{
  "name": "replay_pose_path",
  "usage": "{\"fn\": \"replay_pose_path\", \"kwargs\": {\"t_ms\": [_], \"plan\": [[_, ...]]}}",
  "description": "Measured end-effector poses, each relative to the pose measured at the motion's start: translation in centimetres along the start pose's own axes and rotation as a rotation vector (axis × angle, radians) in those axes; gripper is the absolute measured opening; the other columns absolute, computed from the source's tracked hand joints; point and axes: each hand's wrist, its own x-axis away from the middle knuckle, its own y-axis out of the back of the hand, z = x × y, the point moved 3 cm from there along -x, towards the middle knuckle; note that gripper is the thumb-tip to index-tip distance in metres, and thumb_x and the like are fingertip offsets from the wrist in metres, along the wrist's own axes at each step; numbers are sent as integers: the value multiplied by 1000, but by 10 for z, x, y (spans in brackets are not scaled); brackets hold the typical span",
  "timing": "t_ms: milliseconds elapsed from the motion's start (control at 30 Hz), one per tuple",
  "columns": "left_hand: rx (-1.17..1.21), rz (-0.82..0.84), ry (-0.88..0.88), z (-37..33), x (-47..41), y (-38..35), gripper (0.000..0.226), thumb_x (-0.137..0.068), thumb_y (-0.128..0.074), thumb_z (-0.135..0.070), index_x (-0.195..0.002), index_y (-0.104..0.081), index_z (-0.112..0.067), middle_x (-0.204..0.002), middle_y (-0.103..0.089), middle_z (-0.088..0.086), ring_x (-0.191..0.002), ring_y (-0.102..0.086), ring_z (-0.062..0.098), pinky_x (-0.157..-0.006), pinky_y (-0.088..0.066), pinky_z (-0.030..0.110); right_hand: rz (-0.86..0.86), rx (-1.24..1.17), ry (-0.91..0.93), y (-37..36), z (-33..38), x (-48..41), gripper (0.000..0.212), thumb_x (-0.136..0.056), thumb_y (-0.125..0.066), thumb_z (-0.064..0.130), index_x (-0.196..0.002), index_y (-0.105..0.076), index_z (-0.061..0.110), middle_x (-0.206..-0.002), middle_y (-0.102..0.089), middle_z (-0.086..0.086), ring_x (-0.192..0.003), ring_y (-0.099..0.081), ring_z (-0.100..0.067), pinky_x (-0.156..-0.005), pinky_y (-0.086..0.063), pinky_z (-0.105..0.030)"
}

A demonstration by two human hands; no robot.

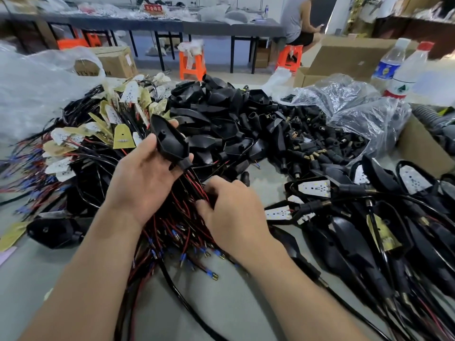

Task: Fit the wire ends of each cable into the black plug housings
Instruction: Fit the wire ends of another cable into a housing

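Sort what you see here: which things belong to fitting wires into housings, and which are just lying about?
Job: left hand gripping a black housing; right hand pinching red and black wires; pile of black housings.
Lying about: blue-labelled water bottle; red-capped bottle; orange stool; cardboard box.

Well off to the right of the right hand (231,212) stand a blue-labelled water bottle (387,67) and a red-capped bottle (406,75), just beside each other, with an open cardboard box (344,57) behind them. Nearer lies a crumpled clear plastic bag (357,107). Far beyond the left hand (145,173) are an orange stool (192,62), a brown carton (115,61) and a long grey table (147,24). A seated person (295,20) is further right.
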Motion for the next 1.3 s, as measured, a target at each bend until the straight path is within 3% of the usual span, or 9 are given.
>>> {"fn": "replay_pose_path", "kwargs": {"t_ms": [167,300,467,633,800,933,1000,1167,1300], "plan": [[60,-39,40,0,-1,2,37,-102,-48,-32,-122,-72,-13,-106,-69,3,-101,-64,17,-93,-57,37,-25,-144,-127,1,-17,-9,14,-94,-55,18,-81,-59,23,-71,-65,8,-72,-62,-19,-69,-54,-39],[134,-111,22,1,0,2,35,-104,-49,-28,-121,-70,-6,-104,-69,5,-100,-63,19,-95,-55,37,-37,-145,-89,10,-19,-10,24,-91,-55,13,-93,-72,30,-85,-75,11,-81,-67,-15,-77,-56,-35],[255,-143,10,0,-1,3,32,-99,-55,-25,-114,-74,-3,-99,-67,9,-91,-63,21,-88,-54,34,-59,-230,-57,17,4,-34,19,-94,-59,22,-92,-77,25,-81,-75,3,-76,-68,-24,-75,-58,-40],[842,90,-8,-15,5,20,40,-86,-69,-21,-122,-65,-3,-110,-61,8,-100,-56,19,-97,-46,27,71,-98,21,-1,47,-66,25,-88,-71,47,-90,-67,23,-84,-68,0,-81,-60,-27,-72,-49,-37],[720,100,-23,-15,4,26,47,-81,-76,-24,-124,-64,-10,-107,-58,6,-97,-54,18,-96,-44,28,57,69,40,-1,65,-87,20,-87,-71,33,-97,-64,17,-87,-56,-4,-88,-61,-34,-70,-39,-34],[589,25,-41,-13,4,29,45,-79,-72,-33,-119,-69,-15,-106,-59,1,-95,-56,14,-95,-45,26,152,-181,-118,7,58,-94,39,-83,-73,40,-60,-56,15,-55,-53,3,-60,-55,-21,-51,-33,-28],[572,-62,-50,-13,4,30,43,-79,-69,-33,-118,-71,-15,-106,-61,2,-94,-59,15,-97,-49,31,238,-404,-171,12,55,-92,40,-85,-71,35,-54,-52,16,-47,-52,5,-45,-43,-14,-48,-30,-27],[298,-192,-43,-12,3,23,26,-94,-63,-32,-107,-77,-14,-99,-71,4,-98,-70,19,-113,-45,52,402,-1379,-243,43,42,-90,19,-98,-55,7,-79,-59,8,-64,-64,-6,-50,-45,-12,-41,-34,-17],[77,-131,-22,-10,2,11,27,-104,-53,-29,-101,-78,-20,-102,-73,0,-106,-71,16,-109,-48,50,274,-1547,-117,70,20,-86,19,-103,-46,1,-95,-63,7,-70,-67,-8,-45,-48,-9,-45,-34,-17]]}}
